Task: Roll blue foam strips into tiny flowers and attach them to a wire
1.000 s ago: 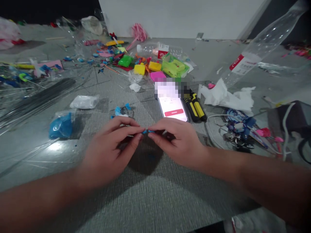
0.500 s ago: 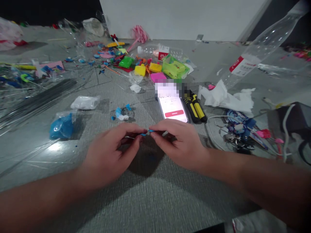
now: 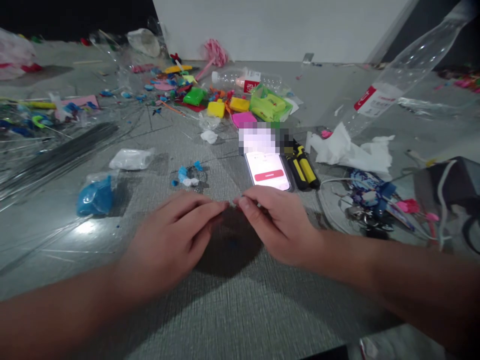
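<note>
Where fingertips meet over the table's near edge, left hand and right hand pinch together, seemingly for fine grip on something hidden; phone lies just beyond.

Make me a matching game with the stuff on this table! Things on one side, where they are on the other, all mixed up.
Things:
1. phone
2. blue bag
3. tissue
4. green pack

Places:
A. farthest back of the four
B. left of the left hand
C. just past the right hand
D. right of the pens

Pairs: 1-C, 2-B, 3-D, 4-A
</note>
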Demonstrator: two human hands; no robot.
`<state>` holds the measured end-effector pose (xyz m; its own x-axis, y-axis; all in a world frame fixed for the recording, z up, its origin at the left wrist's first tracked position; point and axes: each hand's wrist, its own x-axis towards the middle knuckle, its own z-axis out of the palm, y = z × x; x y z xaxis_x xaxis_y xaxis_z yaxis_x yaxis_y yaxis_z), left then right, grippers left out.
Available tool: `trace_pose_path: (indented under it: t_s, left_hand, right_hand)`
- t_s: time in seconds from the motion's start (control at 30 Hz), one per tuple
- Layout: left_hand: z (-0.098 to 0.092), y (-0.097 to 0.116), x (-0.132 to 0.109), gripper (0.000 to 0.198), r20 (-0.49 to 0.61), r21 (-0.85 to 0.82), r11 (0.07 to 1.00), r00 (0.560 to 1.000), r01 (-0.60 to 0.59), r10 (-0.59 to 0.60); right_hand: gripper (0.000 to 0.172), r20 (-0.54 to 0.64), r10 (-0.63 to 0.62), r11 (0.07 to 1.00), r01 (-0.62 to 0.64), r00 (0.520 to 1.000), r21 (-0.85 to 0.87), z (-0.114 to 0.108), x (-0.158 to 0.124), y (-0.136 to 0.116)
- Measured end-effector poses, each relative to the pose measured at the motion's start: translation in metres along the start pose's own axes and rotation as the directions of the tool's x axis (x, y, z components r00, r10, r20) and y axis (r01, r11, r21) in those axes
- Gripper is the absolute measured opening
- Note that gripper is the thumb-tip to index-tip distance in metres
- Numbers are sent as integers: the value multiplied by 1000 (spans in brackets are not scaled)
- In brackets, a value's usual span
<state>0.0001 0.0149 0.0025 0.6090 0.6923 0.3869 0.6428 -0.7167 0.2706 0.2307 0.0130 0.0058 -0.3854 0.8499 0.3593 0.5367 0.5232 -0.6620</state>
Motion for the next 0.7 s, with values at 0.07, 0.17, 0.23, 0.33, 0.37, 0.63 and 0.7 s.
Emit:
trace_pose_path:
  t_s: [0.07, 0.17, 0.23, 0.33, 0.37, 0.63, 0.7]
  left_hand:
    - [0, 0, 1, 24, 3, 8, 1000, 1000, 13, -13]
    - [0, -2, 3, 16, 23, 1, 1000, 1000, 16, -16]
    - [2, -4, 3, 15, 48, -3, 1000, 999, 0, 0]
    - [4, -7, 3, 17, 81, 0, 1000, 997, -21, 21]
    - [5, -8, 3, 18, 82, 2, 1000, 996, -23, 23]
    - [7, -9, 2, 26, 64, 18, 1000, 998, -15, 14]
    - [7, -9, 2, 24, 52, 32, 999, 999, 6, -7]
  right_hand:
    - [18, -13, -20, 1000, 21, 1000, 3, 1, 0, 1]
    - [13, -45, -53, 999, 53, 998, -11, 5, 0, 4]
    - [10, -47, -47, 999, 46, 998, -19, 7, 0, 6]
    - [12, -40, -37, 999, 37, 999, -20, 6, 0, 6]
    - [15, -33, -33, 999, 32, 999, -26, 5, 1, 5]
    - [26, -9, 39, 999, -39, 999, -14, 4, 1, 3]
    - [18, -31, 9, 1000, -9, 999, -13, 5, 1, 5]
